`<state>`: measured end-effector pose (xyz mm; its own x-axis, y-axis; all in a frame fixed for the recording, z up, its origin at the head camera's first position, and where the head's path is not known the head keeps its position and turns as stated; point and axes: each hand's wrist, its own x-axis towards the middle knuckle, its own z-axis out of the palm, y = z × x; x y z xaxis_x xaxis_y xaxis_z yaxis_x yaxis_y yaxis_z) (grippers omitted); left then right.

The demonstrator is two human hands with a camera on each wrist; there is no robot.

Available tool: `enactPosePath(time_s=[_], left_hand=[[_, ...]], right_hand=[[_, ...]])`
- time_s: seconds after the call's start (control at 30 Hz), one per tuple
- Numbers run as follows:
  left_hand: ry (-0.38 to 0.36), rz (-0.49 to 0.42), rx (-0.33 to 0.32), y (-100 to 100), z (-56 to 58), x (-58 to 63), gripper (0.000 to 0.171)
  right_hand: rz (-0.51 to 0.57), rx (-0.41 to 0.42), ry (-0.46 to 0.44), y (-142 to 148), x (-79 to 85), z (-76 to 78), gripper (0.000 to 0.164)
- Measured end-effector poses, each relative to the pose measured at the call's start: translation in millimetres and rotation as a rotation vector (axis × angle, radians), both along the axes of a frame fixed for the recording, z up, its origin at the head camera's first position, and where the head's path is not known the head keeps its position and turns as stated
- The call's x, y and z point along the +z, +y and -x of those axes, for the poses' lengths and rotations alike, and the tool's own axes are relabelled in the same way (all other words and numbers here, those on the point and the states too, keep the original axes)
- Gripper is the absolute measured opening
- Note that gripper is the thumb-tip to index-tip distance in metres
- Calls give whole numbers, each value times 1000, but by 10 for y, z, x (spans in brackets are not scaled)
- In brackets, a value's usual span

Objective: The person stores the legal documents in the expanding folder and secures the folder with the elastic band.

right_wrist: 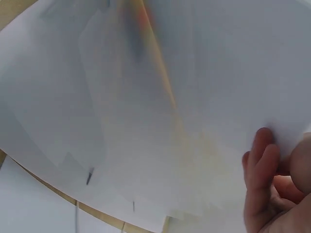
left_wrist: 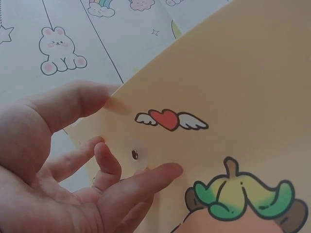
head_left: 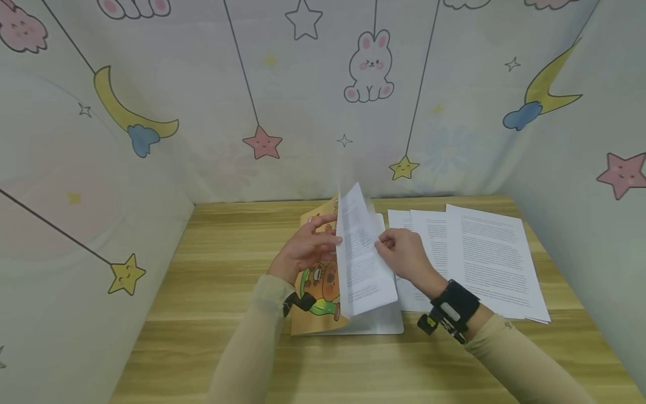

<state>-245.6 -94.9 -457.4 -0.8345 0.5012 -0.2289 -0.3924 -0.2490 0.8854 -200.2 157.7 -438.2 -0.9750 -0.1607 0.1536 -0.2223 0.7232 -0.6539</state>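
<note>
A folder with a yellow-orange cartoon cover stands partly opened on the table. My left hand holds its raised cover, fingers against the printed front and thumb at the edge. In the left wrist view the cover shows a winged heart, with the left hand beside it. My right hand pinches the right edge of a printed sheet tilted up within the folder. Close up, the right hand has thumb and curled fingers at a pale sheet. Clear film shows blurred above the sheet's top.
Several printed sheets lie overlapping to the right of the folder. The wooden table meets a white cloth backdrop with bunnies, stars and moons behind and on both sides.
</note>
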Motion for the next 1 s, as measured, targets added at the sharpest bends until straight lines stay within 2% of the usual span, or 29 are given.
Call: enactPosePath(time_s=[0.27,0.47,0.7,1.0], left_hand=[[12,22,-9,20,-5,-9,77],[-3,13,10,23,-11,-9,74],[-10,9,25,19,-10,-16,74],[-11,-1,26,14,-10,-18,73]], right_hand=[[-70,64,-103,60,136,70,15],[14,37,-185,52,126,68,16],[63,-16,-175,10,60,39,17],[79,-24,-171,-54,7,38,17]])
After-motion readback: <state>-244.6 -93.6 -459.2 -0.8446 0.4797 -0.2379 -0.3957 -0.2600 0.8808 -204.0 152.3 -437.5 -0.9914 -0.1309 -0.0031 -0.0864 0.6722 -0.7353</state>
